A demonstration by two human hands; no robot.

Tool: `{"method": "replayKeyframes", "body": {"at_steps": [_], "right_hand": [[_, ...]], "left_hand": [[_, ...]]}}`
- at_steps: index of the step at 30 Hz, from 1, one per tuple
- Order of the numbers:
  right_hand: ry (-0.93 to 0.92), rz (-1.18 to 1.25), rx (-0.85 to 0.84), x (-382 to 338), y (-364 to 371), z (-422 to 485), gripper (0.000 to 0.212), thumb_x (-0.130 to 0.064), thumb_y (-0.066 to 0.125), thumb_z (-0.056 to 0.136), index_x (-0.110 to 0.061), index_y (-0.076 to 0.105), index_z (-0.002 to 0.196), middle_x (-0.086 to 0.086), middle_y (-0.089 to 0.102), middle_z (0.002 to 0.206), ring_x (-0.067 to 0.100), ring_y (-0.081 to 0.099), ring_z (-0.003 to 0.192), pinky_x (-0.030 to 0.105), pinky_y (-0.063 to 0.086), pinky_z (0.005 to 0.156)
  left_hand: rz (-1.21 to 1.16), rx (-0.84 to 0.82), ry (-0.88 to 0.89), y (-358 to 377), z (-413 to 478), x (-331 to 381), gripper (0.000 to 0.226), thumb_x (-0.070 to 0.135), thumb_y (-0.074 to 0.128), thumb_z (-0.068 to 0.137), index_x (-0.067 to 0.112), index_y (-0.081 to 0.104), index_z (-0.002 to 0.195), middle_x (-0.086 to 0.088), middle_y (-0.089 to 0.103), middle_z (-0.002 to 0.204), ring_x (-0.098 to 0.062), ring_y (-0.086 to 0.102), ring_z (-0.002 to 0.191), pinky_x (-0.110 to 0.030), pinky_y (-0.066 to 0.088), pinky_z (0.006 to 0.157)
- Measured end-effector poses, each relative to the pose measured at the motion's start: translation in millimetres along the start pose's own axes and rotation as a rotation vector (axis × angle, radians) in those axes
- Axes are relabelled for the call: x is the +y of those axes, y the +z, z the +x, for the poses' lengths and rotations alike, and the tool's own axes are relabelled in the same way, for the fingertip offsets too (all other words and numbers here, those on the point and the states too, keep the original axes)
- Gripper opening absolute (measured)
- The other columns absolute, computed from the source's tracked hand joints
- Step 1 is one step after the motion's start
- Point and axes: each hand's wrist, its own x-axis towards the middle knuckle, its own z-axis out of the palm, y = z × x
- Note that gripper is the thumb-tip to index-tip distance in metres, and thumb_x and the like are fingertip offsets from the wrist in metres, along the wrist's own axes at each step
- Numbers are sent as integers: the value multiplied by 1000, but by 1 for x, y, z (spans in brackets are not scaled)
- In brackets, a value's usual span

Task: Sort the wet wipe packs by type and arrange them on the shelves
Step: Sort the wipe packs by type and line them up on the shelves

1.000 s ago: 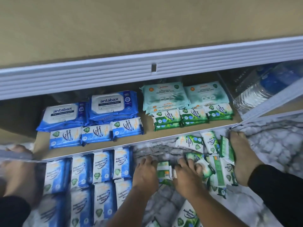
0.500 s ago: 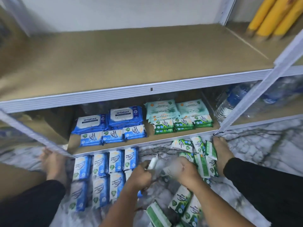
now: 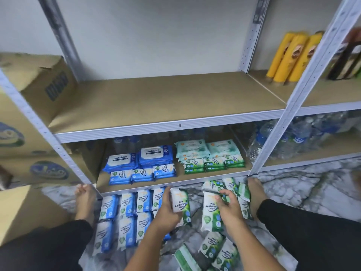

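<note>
Cardboard box (image 3: 39,85) left, yellow tubes (image 3: 293,55) upper right, water bottles (image 3: 298,137) below

"antabax" stands on 2 large blue packs (image 3: 154,153) on the lower shelf (image 3: 179,178), "Fragrance Antibacterial Wipes" on the small blue packs (image 3: 143,201) on the floor (image 3: 293,184), and "Pine Antibacterial Wipes" on the first green pack (image 3: 181,204), gripped by the left hand (image 3: 166,214), and on the second green pack (image 3: 210,211), gripped by the right hand (image 3: 229,208).
</note>
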Motion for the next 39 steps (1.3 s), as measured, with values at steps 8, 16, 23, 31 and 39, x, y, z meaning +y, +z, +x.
{"method": "replayKeyframes", "body": {"at_steps": [8,16,23,31,39], "right_hand": [[128,7,-203,2,-7,-4,53,16,70,81,-28,63,111,13,70,103,34,71,89,49,60,77],[31,-3,-157,4,-2,10,61,16,73,79,-31,59,117,-2,65,96,9,65,84,28,54,66],[55,9,-120,12,0,39,66,10,79,77,-33,65,125,4,70,107,19,72,90,28,57,67],[33,-44,-140,20,17,88,67,9,77,80,-23,60,137,-3,62,100,-3,57,78,13,46,57],[34,-211,-101,63,62,167,70,-1,82,79,-28,58,140,10,63,124,9,63,86,25,53,72]], "left_hand": [[26,46,13,11,-19,13,77,-9,72,85,37,36,135,0,61,110,-19,68,87,-20,48,50],[26,96,19,8,-7,3,72,-12,72,82,40,47,127,-10,66,108,-21,70,80,-21,48,50],[45,105,-9,8,27,-2,74,-2,78,80,39,43,130,-2,68,115,-18,69,100,-32,59,64],[71,157,-41,4,76,-18,69,-4,81,77,28,49,129,0,62,106,-7,65,89,-15,50,52],[131,232,-65,8,161,-51,65,-5,81,77,32,49,120,4,60,105,-3,63,86,-10,46,48]]}}
